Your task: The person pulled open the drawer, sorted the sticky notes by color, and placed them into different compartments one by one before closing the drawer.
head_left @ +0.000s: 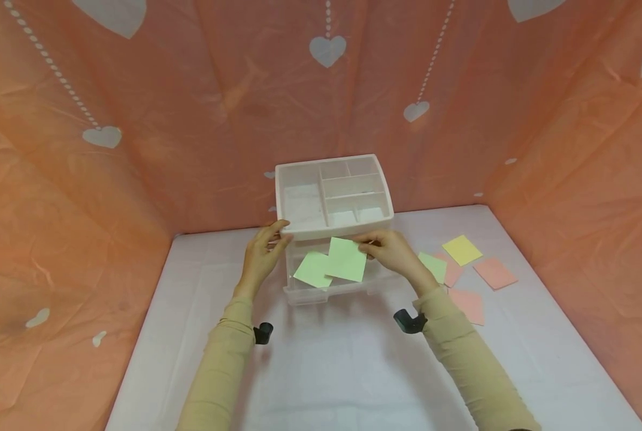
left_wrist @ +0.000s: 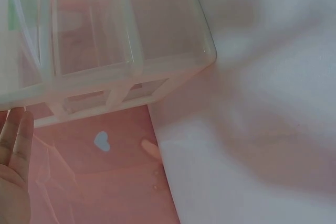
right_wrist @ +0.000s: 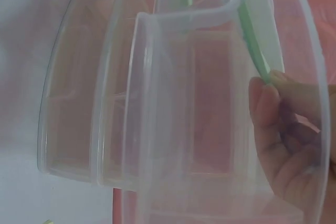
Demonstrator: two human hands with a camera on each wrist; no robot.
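A white plastic drawer organizer (head_left: 337, 231) with a divided top tray stands at the back middle of the table. Its clear top drawer (head_left: 306, 297) is pulled out toward me. My right hand (head_left: 393, 248) pinches a light green sticky note pad (head_left: 347, 260) by its right edge, over that drawer. A second green pad (head_left: 312, 270) lies in the drawer, partly covered by the held one. In the right wrist view, thumb and fingers grip the green pad's edge within the drawer's outline. My left hand (head_left: 259, 257) touches the organizer's front left corner, its fingers fairly straight in the left wrist view.
Right of the organizer lie a yellow pad (head_left: 462, 250), another green pad (head_left: 433, 267) and several pink pads (head_left: 495, 273). A pink cloth with white hearts (head_left: 235, 137) hangs behind and at both sides of the white table (head_left: 321, 371).
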